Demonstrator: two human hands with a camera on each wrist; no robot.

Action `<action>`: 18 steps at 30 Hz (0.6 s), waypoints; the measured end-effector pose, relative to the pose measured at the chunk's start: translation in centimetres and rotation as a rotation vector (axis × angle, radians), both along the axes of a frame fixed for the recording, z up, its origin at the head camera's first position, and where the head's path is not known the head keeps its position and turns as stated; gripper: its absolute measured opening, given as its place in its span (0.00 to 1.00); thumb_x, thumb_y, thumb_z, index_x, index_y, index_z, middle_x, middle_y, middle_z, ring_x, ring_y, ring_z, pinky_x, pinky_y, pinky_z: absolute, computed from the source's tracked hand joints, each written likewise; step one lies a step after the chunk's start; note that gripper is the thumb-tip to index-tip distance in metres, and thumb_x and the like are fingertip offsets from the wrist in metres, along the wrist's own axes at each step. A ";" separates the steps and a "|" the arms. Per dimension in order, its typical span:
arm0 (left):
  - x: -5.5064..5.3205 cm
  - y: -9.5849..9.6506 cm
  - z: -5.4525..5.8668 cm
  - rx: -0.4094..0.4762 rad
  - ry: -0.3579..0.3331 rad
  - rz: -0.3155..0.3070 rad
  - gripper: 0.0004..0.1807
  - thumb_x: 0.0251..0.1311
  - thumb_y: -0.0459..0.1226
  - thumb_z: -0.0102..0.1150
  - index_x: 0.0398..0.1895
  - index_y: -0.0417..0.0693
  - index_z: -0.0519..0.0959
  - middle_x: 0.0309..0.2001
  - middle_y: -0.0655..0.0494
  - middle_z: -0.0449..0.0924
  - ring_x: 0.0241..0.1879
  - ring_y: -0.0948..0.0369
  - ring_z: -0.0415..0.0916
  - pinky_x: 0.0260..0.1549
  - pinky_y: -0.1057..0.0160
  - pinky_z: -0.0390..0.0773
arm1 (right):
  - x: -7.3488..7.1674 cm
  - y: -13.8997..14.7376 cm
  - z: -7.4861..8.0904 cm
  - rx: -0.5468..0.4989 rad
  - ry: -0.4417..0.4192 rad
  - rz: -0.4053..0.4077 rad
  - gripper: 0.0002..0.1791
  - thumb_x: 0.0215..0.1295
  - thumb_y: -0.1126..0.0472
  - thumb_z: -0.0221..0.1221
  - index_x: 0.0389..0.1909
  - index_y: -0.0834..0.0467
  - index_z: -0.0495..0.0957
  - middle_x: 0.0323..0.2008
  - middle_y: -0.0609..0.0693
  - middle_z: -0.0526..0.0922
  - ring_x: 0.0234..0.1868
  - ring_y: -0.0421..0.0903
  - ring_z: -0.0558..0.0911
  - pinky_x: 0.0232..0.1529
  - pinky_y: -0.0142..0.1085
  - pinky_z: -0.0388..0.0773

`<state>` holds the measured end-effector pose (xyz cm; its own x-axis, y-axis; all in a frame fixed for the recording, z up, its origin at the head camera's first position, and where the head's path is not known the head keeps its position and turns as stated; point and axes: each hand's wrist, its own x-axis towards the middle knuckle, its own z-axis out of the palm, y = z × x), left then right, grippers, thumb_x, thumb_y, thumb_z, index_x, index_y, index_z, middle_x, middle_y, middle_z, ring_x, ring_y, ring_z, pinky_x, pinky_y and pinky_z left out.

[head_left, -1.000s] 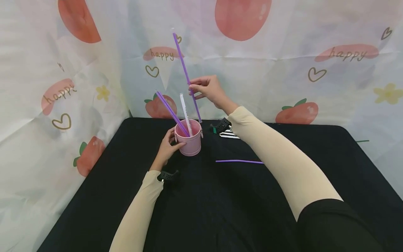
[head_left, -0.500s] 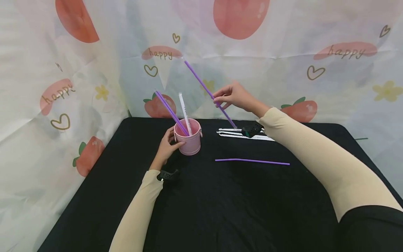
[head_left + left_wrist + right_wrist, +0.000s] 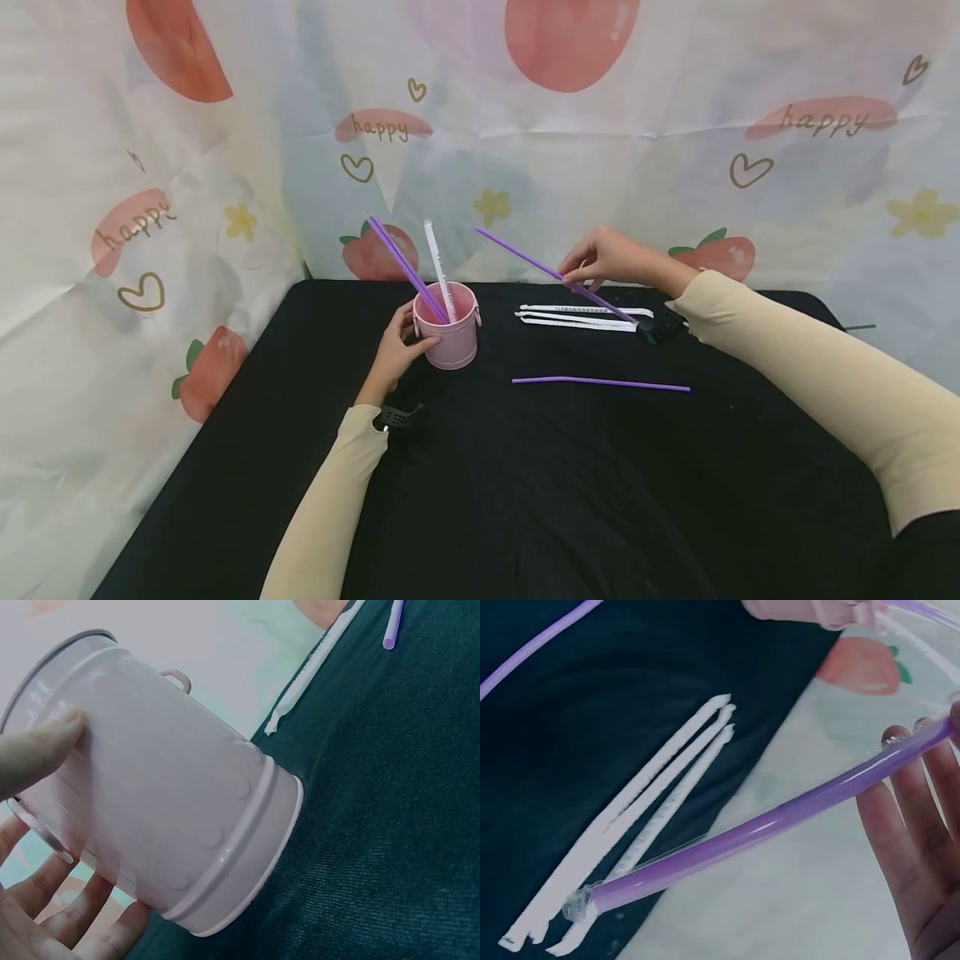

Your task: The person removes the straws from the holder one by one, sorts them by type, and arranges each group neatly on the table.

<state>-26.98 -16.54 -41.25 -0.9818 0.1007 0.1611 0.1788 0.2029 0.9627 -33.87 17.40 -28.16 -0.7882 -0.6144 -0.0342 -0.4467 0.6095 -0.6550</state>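
My left hand [image 3: 393, 354] holds a small pink bucket [image 3: 453, 348] from its left side, thumb in front and fingers behind. Inside the bucket lean purple straws [image 3: 397, 254] and one white paper-wrapped straw [image 3: 436, 254]. My right hand [image 3: 611, 257] pinches a purple straw [image 3: 517, 252] near its middle, over the back of the table. In the right wrist view this straw [image 3: 765, 825] has a clear wrapper bunched at its end. It slants across three white paper-wrapped straws [image 3: 630, 802] lying on the cloth.
Another purple straw [image 3: 600, 383] lies on the black tablecloth [image 3: 555, 483], in front of the white ones. A printed fabric backdrop [image 3: 675, 192] stands close behind the table's back edge and along the left side.
My right hand has moved right and down from above the bucket, carrying the purple straw, which now tilts closer to level. The left hand and bucket have stayed in place.
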 end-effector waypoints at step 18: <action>-0.1 0.1 -0.2 0.000 0.007 0.009 0.39 0.55 0.29 0.62 0.69 0.39 0.55 0.65 0.36 0.61 0.65 0.43 0.59 0.66 0.45 0.60 | 0.4 4.5 -6.5 0.186 -0.084 0.094 0.09 0.57 0.63 0.64 0.37 0.63 0.84 0.27 0.57 0.86 0.26 0.41 0.82 0.25 0.36 0.82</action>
